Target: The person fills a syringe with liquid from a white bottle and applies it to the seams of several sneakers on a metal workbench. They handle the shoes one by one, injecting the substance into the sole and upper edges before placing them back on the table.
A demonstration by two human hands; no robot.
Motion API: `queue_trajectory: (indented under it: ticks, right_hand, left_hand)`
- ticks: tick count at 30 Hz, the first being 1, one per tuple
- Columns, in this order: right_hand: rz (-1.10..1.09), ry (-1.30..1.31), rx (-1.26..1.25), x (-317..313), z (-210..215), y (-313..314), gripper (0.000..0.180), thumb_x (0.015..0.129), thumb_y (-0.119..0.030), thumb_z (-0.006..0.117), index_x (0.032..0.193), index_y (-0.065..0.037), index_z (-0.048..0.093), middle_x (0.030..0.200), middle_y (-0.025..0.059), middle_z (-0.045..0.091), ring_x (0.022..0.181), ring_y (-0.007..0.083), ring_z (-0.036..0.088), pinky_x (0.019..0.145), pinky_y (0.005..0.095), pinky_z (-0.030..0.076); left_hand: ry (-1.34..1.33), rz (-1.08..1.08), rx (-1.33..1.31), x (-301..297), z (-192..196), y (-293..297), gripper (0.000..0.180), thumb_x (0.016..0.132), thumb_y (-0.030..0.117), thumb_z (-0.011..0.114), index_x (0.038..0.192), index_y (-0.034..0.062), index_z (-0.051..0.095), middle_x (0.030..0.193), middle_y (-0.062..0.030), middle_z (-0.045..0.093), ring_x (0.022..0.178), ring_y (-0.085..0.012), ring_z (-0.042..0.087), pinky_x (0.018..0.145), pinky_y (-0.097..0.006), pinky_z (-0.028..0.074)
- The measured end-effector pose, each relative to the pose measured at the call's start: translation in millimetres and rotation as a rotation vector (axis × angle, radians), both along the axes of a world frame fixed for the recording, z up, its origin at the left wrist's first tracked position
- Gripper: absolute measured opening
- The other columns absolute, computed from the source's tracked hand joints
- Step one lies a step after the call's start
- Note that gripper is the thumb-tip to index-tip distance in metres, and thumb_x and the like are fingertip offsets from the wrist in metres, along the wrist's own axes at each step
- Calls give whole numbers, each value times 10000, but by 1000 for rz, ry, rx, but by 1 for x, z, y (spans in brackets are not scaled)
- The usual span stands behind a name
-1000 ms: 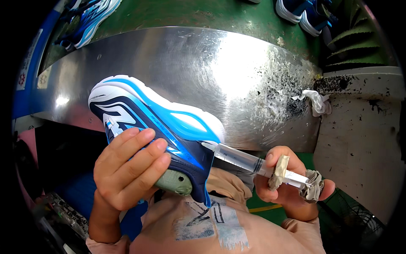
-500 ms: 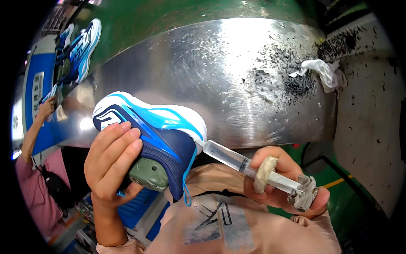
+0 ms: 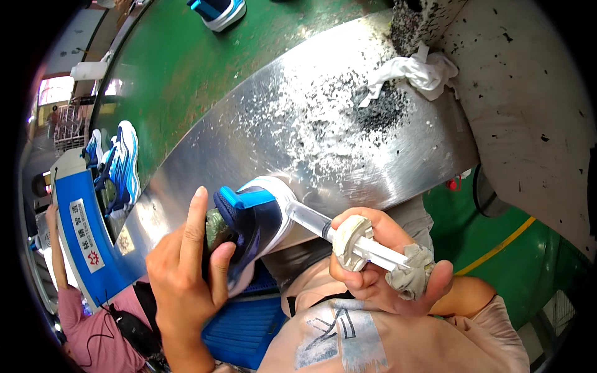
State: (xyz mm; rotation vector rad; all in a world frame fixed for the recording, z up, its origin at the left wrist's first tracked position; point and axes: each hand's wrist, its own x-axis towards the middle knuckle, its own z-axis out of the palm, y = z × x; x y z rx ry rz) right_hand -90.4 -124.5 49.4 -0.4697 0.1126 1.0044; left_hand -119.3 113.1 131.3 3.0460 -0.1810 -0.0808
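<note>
A navy and blue sports shoe (image 3: 258, 217) with a white sole leans over the near edge of the metal table, its heel side turned toward me. In its collar sits a dark green shoe last (image 3: 216, 231). My left hand (image 3: 186, 267) grips the shoe at the collar and last, index finger stretched up and thumb against the collar; its other fingers are partly hidden. My right hand (image 3: 388, 267) is closed around a clear plastic syringe (image 3: 308, 219), with whitish wrapping on its flange and grey wrapping on its plunger end. The syringe's tip meets the seam between sole and upper.
White cloth (image 3: 423, 71) lies among black and white crumbs on the metal table (image 3: 199, 146). Beyond runs a green belt (image 3: 168, 81) with more blue shoes (image 3: 127, 161). A co-worker in a pink shirt (image 3: 118, 323) stands left, beside a blue machine panel (image 3: 93, 230).
The shoe has turned from its side view to show its heel, and my left hand has shifted its hold toward the last. The syringe stays at the seam. The view has swung right.
</note>
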Motion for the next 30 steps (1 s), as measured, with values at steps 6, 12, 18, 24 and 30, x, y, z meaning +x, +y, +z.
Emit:
queue_trajectory:
  ticks: [6, 12, 18, 24, 30]
  right_hand:
    - [-105, -39, -66, -11, 12, 4, 1285, 566, -826, 622, 1413, 51, 216, 1148, 47, 449, 937, 58, 451, 738, 181, 399]
    - [-156, -123, 43, -31, 22, 14, 1200, 663, -685, 717, 1432, 46, 156, 1069, 58, 431, 893, 94, 402, 761, 228, 366]
    - [-158, -292, 17, -54, 26, 23, 1149, 706, -621, 739, 1437, 32, 138, 1085, 72, 427, 906, 93, 408, 768, 237, 390]
    - [-194, -259, 1, -69, 27, 23, 1118, 681, -699, 683, 1399, 15, 211, 1022, 62, 432, 832, 92, 408, 698, 225, 378]
    - [-291, 161, 51, -7, 1, 17, 910, 747, -822, 428, 1251, -65, 447, 749, -1, 377, 600, 107, 274, 490, 221, 237]
  left_hand:
    - [-12, 257, -20, 6, 1, -30, 462, 891, 150, 577, 1280, -83, 493, 627, -183, 583, 513, -330, 557, 503, -402, 408]
    - [25, 425, 57, 14, 5, -44, 387, 924, 177, 536, 1192, -102, 545, 569, -221, 560, 523, -379, 568, 501, -453, 396]
    - [-28, 441, -18, 16, 5, -41, 373, 914, 178, 546, 1125, -128, 574, 555, -245, 545, 530, -411, 575, 518, -482, 409]
    - [-138, 391, -112, 10, -4, -30, 369, 905, 186, 554, 1097, -127, 587, 570, -256, 558, 551, -417, 589, 525, -478, 442]
    - [-146, 37, -314, -35, -7, -13, 580, 750, 219, 716, 1298, 121, 555, 1390, -243, 378, 1295, -405, 342, 1012, -560, 288]
